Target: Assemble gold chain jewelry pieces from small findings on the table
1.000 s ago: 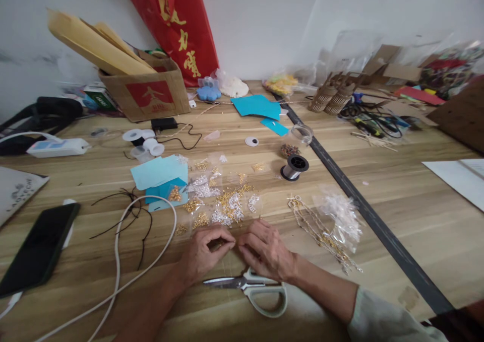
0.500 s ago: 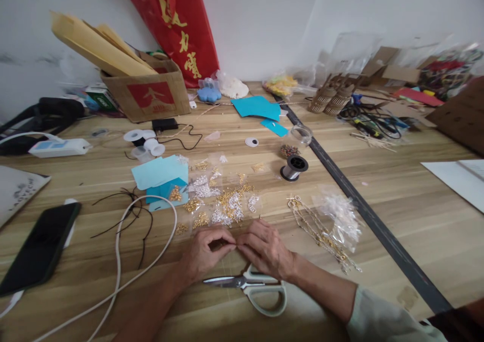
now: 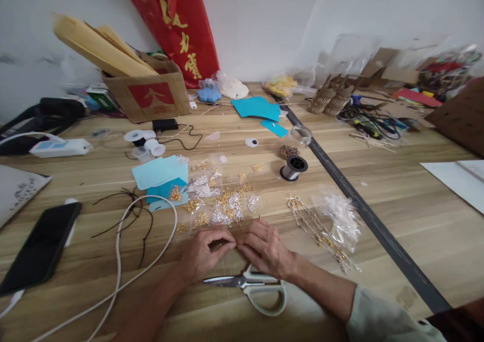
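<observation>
My left hand (image 3: 206,251) and my right hand (image 3: 266,246) meet fingertip to fingertip low in the middle of the view. Each is closed in a pinch, and whatever they hold between them is too small to make out. Just beneath my right hand lies a pair of scissors (image 3: 264,300) with pale handles, its blades pointing left. In front of my hands are small gold and silver beads and findings (image 3: 230,203), some loose and some in clear bags. Chain necklaces (image 3: 313,231) lie to the right, beside a clear plastic bag (image 3: 340,218) of pale pieces.
A spool of wire (image 3: 294,168) stands near a round clear container (image 3: 301,136). Blue cards (image 3: 161,172) and a looped white cable (image 3: 119,241) are at left, by a phone (image 3: 41,244). A cardboard box (image 3: 151,97) stands at the back left.
</observation>
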### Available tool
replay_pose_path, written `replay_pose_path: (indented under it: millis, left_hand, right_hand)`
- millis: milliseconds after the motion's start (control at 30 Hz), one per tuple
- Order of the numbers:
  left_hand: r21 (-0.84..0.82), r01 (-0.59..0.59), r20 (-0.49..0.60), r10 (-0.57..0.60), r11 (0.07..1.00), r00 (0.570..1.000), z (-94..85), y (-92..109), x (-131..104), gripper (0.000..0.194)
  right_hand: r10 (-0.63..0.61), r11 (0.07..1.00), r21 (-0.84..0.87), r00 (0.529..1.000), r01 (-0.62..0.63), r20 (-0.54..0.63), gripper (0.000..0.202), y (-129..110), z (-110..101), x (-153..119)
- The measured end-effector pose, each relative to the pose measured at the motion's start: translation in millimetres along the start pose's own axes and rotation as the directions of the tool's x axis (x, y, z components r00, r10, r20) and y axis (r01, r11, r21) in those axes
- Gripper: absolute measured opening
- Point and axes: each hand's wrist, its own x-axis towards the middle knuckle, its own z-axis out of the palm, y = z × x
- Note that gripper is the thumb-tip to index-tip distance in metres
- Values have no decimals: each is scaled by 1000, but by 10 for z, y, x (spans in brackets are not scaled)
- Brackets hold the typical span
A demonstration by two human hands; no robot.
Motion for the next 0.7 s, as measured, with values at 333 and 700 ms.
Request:
replay_pose_path:
  millis: [333, 700]
  left_hand:
    - [9, -2, 17, 1, 1000, 1000, -13, 16, 4, 18]
    - [-25, -49, 1, 49, 999, 999, -4, 29, 16, 17]
  right_hand:
    - [9, 1000, -4, 1000, -9, 8, 9, -1, -2, -2]
    - [14, 1000, 3, 1000, -14, 13, 7, 7, 8, -13]
